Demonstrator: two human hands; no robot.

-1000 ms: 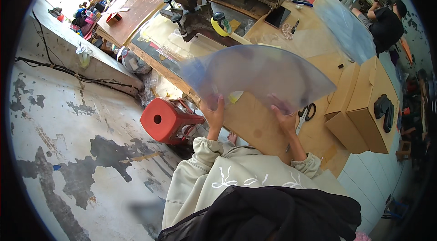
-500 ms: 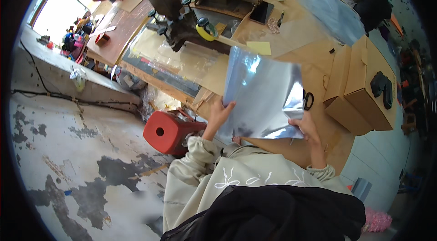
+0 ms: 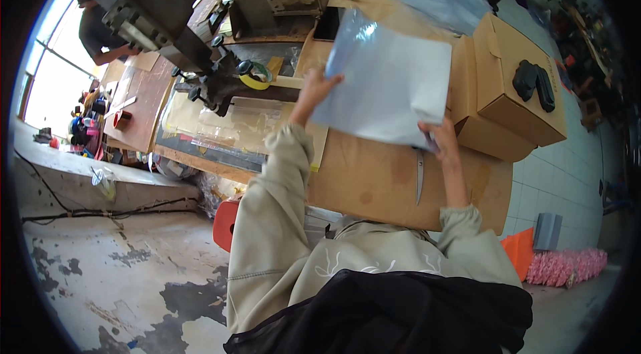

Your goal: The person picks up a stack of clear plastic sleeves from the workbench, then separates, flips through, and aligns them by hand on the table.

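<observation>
Between my hands I hold a glossy, silvery-white plastic sheet [image 3: 394, 80] with a clear, shiny left edge. It is held over the brown worktable [image 3: 360, 180]. My left hand [image 3: 317, 92] is closed on the sheet's left edge, thumb on top. The lower right corner is pinched by my right hand [image 3: 441, 137], and the film creases there. Just below that corner, a scissors blade [image 3: 420, 177] lies on the table; the sheet and my right hand hide the handles.
Left of the sheet stands a metal press [image 3: 200, 77] with a yellow tape roll [image 3: 254, 75]. Cardboard boxes [image 3: 501, 87] bearing a black device [image 3: 534, 83] are at the right. A red stool [image 3: 225, 224] sits low left. Two people [image 3: 100, 33] are beyond.
My hands have carried the sheet forward, away from my body. Its mirror-like face now looks mostly white. The scissors blade has come into sight, and the view has shifted.
</observation>
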